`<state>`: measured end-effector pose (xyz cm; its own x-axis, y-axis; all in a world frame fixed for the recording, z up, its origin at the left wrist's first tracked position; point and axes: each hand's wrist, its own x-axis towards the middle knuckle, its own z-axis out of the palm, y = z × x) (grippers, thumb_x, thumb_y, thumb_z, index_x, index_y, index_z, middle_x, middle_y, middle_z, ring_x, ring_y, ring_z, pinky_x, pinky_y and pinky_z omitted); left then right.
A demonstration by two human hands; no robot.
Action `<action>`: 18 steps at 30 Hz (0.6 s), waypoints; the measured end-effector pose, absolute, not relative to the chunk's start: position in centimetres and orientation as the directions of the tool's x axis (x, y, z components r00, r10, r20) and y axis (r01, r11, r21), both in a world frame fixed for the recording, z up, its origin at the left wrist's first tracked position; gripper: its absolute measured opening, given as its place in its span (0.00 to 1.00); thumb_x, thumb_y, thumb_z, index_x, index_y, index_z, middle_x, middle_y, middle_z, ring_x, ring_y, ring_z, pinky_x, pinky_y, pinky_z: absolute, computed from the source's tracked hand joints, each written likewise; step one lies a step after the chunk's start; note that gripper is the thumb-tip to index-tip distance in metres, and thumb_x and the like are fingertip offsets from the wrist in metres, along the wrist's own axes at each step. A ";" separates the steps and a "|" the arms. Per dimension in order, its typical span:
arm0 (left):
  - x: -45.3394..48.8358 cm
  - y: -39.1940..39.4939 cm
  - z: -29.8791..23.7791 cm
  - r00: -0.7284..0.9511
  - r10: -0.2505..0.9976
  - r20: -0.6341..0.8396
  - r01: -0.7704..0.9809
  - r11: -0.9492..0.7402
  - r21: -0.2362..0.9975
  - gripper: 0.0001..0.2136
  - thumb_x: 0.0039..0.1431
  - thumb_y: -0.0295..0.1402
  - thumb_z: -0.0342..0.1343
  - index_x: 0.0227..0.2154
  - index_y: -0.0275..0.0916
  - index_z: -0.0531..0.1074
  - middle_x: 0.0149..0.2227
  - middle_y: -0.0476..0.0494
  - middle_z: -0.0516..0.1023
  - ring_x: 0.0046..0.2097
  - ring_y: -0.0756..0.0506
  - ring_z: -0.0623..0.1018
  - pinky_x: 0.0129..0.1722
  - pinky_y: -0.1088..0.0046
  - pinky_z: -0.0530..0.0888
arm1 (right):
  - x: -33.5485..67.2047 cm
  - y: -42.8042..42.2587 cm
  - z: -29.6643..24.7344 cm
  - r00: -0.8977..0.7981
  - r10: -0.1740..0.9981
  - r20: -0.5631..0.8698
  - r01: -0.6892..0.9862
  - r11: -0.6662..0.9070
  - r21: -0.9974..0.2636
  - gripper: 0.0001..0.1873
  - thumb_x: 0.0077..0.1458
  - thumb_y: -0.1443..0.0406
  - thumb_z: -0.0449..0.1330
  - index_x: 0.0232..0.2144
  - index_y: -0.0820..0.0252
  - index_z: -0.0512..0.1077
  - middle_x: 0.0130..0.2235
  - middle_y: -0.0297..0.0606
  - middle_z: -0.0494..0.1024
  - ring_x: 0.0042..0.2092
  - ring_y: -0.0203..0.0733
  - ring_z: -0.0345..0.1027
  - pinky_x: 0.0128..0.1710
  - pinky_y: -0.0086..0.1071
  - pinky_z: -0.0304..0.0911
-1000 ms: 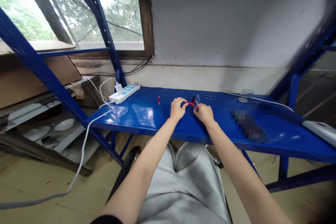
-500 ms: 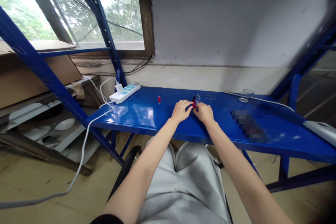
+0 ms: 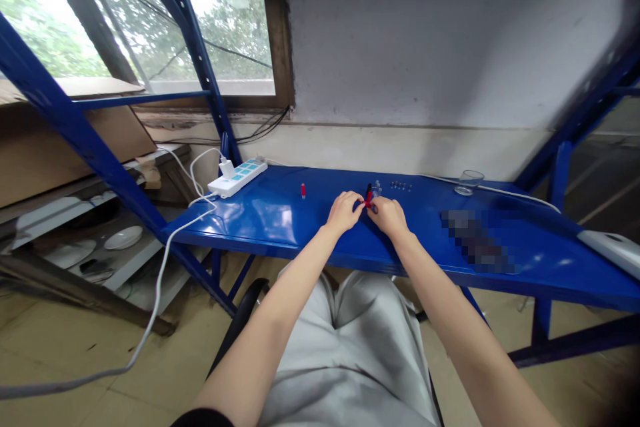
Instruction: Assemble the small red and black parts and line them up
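Note:
Over the middle of the blue table (image 3: 270,203), my left hand (image 3: 345,211) and my right hand (image 3: 387,215) meet fingertip to fingertip. Both are closed in a pinch on a small red piece (image 3: 369,202) whose exact kind I cannot make out; the fingers partly cover it. Just behind it stands a small black piece (image 3: 369,188), with a few clear little parts (image 3: 377,187) to its right. Farther right are several tiny parts (image 3: 400,185) set out in a row. A small red tube with a pale lower end (image 3: 303,191) stands upright to the left of my hands.
A white power strip (image 3: 237,177) with a plugged-in cable lies at the table's left end. At the back right stands a clear glass (image 3: 469,183), near a white cable. A blurred-out dark object (image 3: 477,240) lies to the right, and a pale device (image 3: 615,250) at the right edge.
The fingertips have shifted slightly around the red piece, which sits a little lower and looks more tilted. More of the black piece shows behind it. Both arms are nearly still.

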<state>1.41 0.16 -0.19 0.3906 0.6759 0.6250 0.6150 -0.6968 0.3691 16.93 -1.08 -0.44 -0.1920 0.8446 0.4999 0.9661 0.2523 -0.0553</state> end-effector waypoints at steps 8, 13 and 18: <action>0.7 0.3 3.5 0.533 0.676 0.509 0.694 -0.693 0.195 0.05 0.57 0.31 0.49 0.34 0.39 0.70 0.38 0.45 0.74 0.44 0.45 0.69 0.45 0.65 0.63 | 16.7 -1.1 -0.6 -0.211 0.801 0.560 0.935 0.332 -0.123 0.09 0.53 0.64 0.51 0.28 0.60 0.69 0.27 0.36 0.73 0.30 0.37 0.65 0.31 0.30 0.48; -2.1 3.5 8.2 0.515 0.723 0.460 0.773 -0.624 0.116 0.05 0.55 0.29 0.51 0.32 0.39 0.71 0.41 0.44 0.73 0.48 0.43 0.67 0.48 0.63 0.61 | 16.2 -1.1 -0.6 -0.191 0.783 0.591 0.903 0.376 -0.207 0.11 0.54 0.62 0.50 0.35 0.60 0.70 0.28 0.37 0.73 0.29 0.37 0.65 0.31 0.30 0.51; -5.2 5.9 10.3 0.504 0.834 0.226 0.859 -0.512 -0.029 0.05 0.48 0.28 0.55 0.29 0.37 0.73 0.43 0.40 0.71 0.49 0.40 0.65 0.48 0.60 0.61 | 16.2 -1.2 -0.4 -0.191 0.817 0.544 0.921 0.341 -0.187 0.10 0.53 0.65 0.50 0.30 0.58 0.71 0.28 0.36 0.73 0.27 0.36 0.63 0.29 0.29 0.50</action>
<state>-5.23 5.91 10.26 0.5042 0.8336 0.2257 0.8588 -0.5116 -0.0289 16.16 -1.17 -0.45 -0.1914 0.8167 0.5444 0.9214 0.3406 -0.1871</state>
